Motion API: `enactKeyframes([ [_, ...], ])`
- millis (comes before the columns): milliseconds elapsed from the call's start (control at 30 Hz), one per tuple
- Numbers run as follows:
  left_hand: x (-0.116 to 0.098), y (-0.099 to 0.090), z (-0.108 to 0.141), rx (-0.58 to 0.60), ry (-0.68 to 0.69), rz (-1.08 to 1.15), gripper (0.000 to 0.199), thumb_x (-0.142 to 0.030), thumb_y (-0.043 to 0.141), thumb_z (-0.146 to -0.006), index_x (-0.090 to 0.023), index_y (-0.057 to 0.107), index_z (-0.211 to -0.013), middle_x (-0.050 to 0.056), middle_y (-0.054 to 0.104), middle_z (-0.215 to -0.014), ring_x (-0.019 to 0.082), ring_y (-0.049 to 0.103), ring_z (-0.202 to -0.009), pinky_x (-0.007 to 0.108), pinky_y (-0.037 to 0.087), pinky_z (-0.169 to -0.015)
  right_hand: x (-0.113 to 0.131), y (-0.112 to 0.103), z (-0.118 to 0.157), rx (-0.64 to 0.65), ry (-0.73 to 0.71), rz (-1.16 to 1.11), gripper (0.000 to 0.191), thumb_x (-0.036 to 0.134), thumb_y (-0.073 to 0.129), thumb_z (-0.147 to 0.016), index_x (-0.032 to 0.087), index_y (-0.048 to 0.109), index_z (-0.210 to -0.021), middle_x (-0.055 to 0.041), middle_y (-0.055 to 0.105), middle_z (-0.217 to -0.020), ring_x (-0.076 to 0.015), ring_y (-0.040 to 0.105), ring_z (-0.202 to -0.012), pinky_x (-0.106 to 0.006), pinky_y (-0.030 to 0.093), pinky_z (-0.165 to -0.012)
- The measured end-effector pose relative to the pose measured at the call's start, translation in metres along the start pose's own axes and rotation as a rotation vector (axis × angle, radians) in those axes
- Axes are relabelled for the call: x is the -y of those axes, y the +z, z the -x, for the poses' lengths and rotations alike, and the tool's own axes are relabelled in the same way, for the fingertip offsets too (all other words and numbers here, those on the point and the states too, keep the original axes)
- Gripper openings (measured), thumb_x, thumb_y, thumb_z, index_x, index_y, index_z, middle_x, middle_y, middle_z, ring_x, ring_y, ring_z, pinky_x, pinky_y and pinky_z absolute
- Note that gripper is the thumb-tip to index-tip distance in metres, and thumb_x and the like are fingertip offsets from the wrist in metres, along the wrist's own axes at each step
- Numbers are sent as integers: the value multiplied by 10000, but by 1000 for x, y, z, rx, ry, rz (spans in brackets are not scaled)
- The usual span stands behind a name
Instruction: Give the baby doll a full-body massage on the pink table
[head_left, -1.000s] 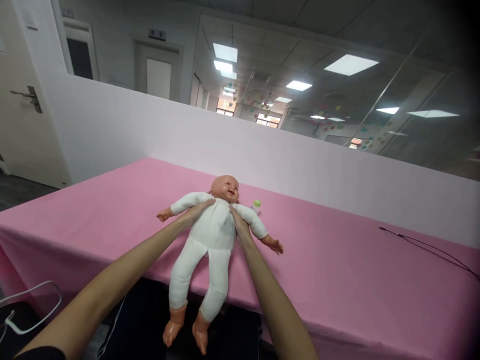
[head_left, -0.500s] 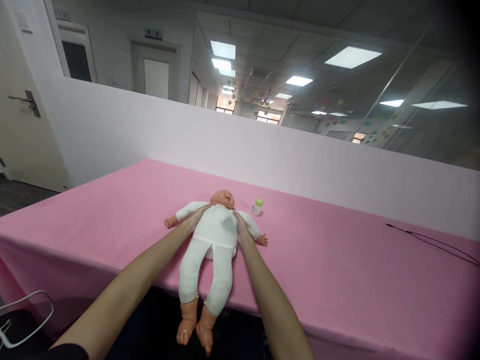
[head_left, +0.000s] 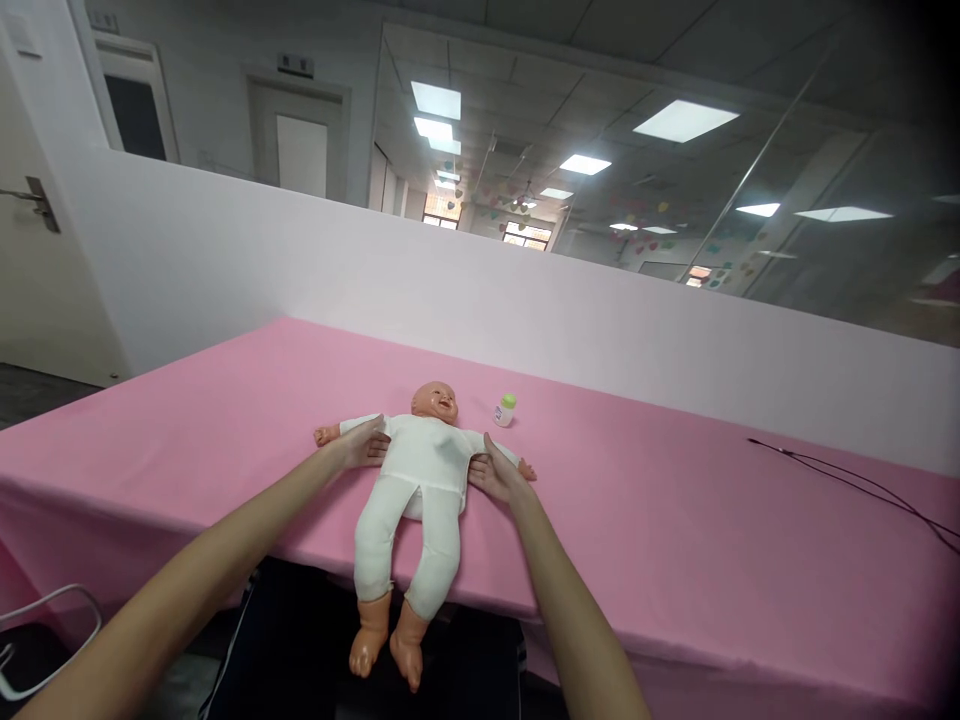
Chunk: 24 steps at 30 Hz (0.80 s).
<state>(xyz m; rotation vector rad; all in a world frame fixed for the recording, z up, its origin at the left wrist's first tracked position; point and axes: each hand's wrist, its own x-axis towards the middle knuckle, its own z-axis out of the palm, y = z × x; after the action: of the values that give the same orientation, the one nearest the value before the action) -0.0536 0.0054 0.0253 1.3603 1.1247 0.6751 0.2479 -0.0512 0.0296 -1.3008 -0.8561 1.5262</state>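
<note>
Flanking face-up doll on pink cloth | left fingers, right fingers: both extended, unclenched | bottle near head

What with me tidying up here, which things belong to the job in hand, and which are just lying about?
Part of the job:
Doll, lying face up
Left hand and right hand, open beside its torso
Pink cloth beneath it

Apparently just lying about:
Green-lidded bottle, near the doll
Black cable, farther right
</note>
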Motion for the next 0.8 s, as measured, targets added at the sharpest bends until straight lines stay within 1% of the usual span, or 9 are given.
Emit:
enactKeyframes([
  [33, 3, -5, 3, -11, 12, -35, 548, -673, 535, -906, -157, 707, -971, 159, 769, -989, 300, 714, -934, 389, 579, -849, 1, -8, 3, -41, -23, 136, 453, 580, 574, -970, 149, 682, -880, -132, 744, -855, -242, 741, -864, -367, 601, -831],
  [100, 9, -15, 5, -145, 117, -213, 425, -555, 585, -905, -160, 734, -963, 145, 773, -1011, 315, 698, -972, 396, 551, -889, 4, -21, 8, -135, -148, 440, 377, 515, 675, -903, 165, 683, -762, -103, 716, -746, -253, 715, -768, -391, 589, -774],
  [200, 14, -23, -1, -381, 432, -613, 328, -342, 611, -884, -193, 737, -1147, 135, 724, -1233, 345, 620, -1172, 436, 462, -1030, 10, -27, 6, -253, -427, 779, 192, 362, 730, -820, 184, 713, -750, -81, 723, -805, -273, 680, -863, -399, 532, -837],
  [267, 14, -23, -11, -359, 593, -782, 429, -264, 614, -862, -213, 694, -1280, 135, 655, -1375, 356, 546, -1300, 454, 393, -1111, 13, -24, 1, -241, -602, 944, 168, 309, 743, -798, 205, 752, -930, -97, 741, -1029, -297, 642, -1043, -417, 477, -953],
  [333, 15, -22, -24, -245, 645, -850, 476, -214, 607, -848, -238, 675, -1319, 118, 644, -1399, 352, 537, -1320, 443, 385, -1120, 12, -19, -5, -132, -707, 1118, 268, 308, 685, -865, 244, 733, -1121, -99, 718, -1174, -294, 610, -1119, -420, 438, -1005],
  [400, 17, -20, -34, -133, 618, -874, 502, -173, 572, -853, -279, 664, -1334, 84, 680, -1345, 333, 584, -1258, 418, 427, -1065, 9, -16, -13, -40, -715, 1207, 322, 285, 572, -946, 268, 693, -1244, -93, 708, -1186, -278, 609, -1103, -397, 436, -989],
  [467, 20, -18, -42, -81, 593, -914, 550, -140, 527, -867, -304, 630, -1382, 73, 704, -1278, 315, 623, -1174, 399, 455, -1001, 5, -15, -21, -53, -724, 1232, 390, 221, 489, -972, 261, 659, -1320, -95, 687, -1185, -257, 606, -1080, -359, 445, -952],
  [633, 19, -13, -56, -226, 626, -1092, 560, -106, 452, -915, -274, 596, -1429, 126, 687, -1214, 309, 622, -1082, 404, 456, -926, 6, -17, -44, -188, -739, 1256, 462, 118, 456, -952, 247, 664, -1344, -91, 632, -1145, -219, 589, -1036, -293, 444, -883],
  [800, 3, -8, -81, -313, 588, -1207, 527, -100, 469, -933, -282, 604, -1409, 115, 682, -1219, 301, 624, -1080, 399, 468, -891, 21, -16, -61, -225, -646, 1324, 413, 161, 467, -996, 294, 683, -1322, -72, 633, -1114, -203, 598, -976, -268, 433, -812],
])
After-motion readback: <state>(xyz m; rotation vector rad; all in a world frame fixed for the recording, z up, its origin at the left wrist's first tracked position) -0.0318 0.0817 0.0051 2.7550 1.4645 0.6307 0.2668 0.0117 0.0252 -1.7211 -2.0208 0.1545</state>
